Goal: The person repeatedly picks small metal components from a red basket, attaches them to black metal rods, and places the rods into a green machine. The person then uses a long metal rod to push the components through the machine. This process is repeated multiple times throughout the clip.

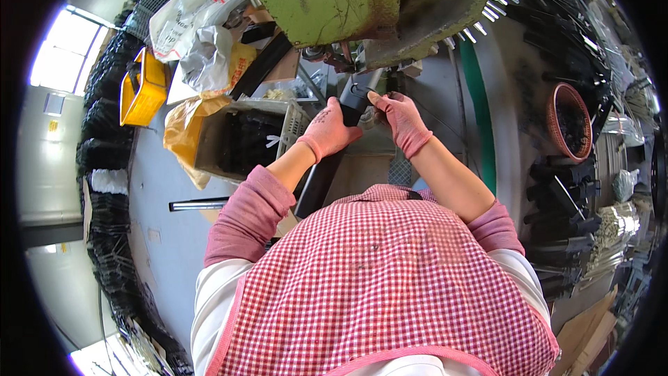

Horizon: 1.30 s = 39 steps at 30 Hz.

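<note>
My left hand [328, 129], in a pink glove, is wrapped round a long black bar [320, 182] that slants from beside my apron up toward the machine. The bar's far end lies under the head of a worn green machine [323, 0]. Also gloved in pink, my right hand [403, 122] is just to the right of that end, with thumb and fingers pinched together. A small dark curved piece [360, 89] shows by its fingertips. Whether the fingers grip that piece or something else is too small to tell.
At left stands a crate [295, 127] with dark parts inside, with plastic bags [198, 28] behind it. Farther left is a yellow bin [152, 94]. A red basket [552, 125] sits at right among piled dark parts. Metal rods [197, 205] stick out left of my arm.
</note>
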Tool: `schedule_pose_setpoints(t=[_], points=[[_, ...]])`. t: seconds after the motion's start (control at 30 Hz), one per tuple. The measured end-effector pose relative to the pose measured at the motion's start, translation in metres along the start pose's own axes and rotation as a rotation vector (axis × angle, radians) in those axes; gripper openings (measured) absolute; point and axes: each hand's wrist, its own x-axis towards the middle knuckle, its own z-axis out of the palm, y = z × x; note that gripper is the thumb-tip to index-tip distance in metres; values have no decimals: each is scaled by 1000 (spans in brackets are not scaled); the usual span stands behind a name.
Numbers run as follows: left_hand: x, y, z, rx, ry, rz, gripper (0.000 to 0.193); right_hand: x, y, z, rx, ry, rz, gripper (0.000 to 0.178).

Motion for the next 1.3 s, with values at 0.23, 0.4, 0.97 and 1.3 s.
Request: schedule_pose_setpoints(t=[0.23,0.4,0.97,1.3], points=[[-1,1,-7,-40,1,-23,70,2,-2,-7,79,-11,78,24],[-2,-1,-2,-73,27,-29,69,3,0,-9,105,-24,126,14],[-106,-36,9,-872,-342,63,60,-37,-24,-34,410,-106,15,21],[-25,59,94,-477,-322,328,47,-106,8,-164,438,-110,252,29]])
